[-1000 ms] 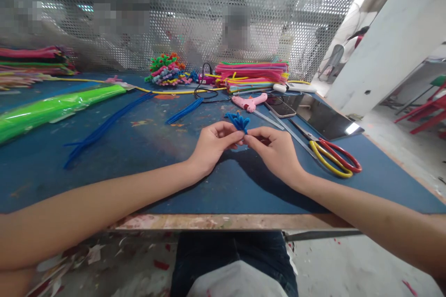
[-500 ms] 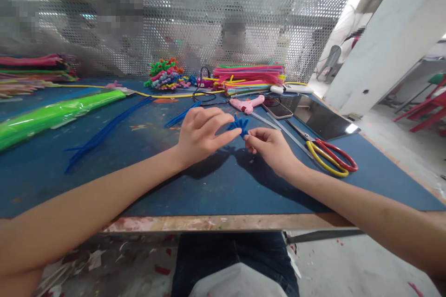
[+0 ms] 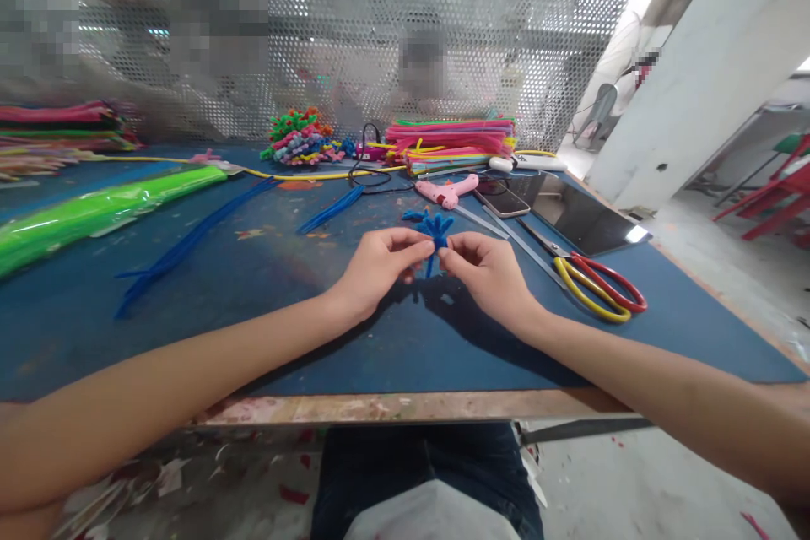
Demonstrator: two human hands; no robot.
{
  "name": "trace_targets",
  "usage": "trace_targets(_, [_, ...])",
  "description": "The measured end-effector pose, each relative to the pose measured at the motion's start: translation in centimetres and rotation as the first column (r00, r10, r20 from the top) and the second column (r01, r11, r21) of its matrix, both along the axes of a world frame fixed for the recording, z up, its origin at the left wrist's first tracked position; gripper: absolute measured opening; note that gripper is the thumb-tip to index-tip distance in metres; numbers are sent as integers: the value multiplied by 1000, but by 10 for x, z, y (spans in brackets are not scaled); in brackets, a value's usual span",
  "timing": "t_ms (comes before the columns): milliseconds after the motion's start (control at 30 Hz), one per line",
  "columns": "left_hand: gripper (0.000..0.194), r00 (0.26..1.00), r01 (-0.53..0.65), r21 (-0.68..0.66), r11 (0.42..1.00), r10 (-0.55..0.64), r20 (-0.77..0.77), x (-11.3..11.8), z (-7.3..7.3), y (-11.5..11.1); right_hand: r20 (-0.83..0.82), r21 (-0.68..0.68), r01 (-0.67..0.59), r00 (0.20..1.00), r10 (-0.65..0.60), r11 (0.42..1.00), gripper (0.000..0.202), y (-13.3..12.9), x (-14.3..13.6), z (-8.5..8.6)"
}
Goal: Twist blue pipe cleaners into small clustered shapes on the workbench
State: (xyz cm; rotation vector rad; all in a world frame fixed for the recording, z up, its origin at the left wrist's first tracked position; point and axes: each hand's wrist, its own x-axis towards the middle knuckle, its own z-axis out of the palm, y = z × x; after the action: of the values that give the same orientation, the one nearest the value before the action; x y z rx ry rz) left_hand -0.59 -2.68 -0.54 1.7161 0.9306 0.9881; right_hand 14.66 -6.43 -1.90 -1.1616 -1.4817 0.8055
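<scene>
A small blue pipe-cleaner piece [image 3: 436,226] with looped, petal-like ends is held up over the blue table mat [image 3: 354,354]. My left hand [image 3: 385,266] pinches its base from the left, thumb and fingers together. From the right, my right hand [image 3: 484,267] grips the same base, and the fingertips of both hands nearly meet. A short blue stem hangs down between them. Just behind lies another small blue piece, partly hidden by the looped ends.
Scissors [image 3: 601,287] with red and yellow handles, a phone [image 3: 506,199], a black tablet [image 3: 573,215] and a pink glue gun [image 3: 448,191] lie to the right. Pipe-cleaner bundles [image 3: 452,143] line the back; a green packet [image 3: 114,207] lies left.
My left hand has come down and its spread fingers have closed on the blue piece beside my right hand. The looped ends and stem now show more fully.
</scene>
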Motion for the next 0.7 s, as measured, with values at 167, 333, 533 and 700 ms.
trace_targets(167, [27,938,168,-337,926,-45,343,3,-5,3,-22,15,-8,1000,9,1000,18,-1,2,5])
trace_targets(333, [25,953,246,-285,926,-177,246,-3,-4,13,-84,-83,-201,977,194,976,20,2,8,7])
trace_targets(533, [23,968,216,-221,951,-179,176,-6,-4,15,-321,-227,-324,915,244,918,22,3,9,4])
trace_targets(700, [24,960,177,-260,949,-109,258,-3,-5,12,-517,-353,-442,827,222,825,23,5,9,3])
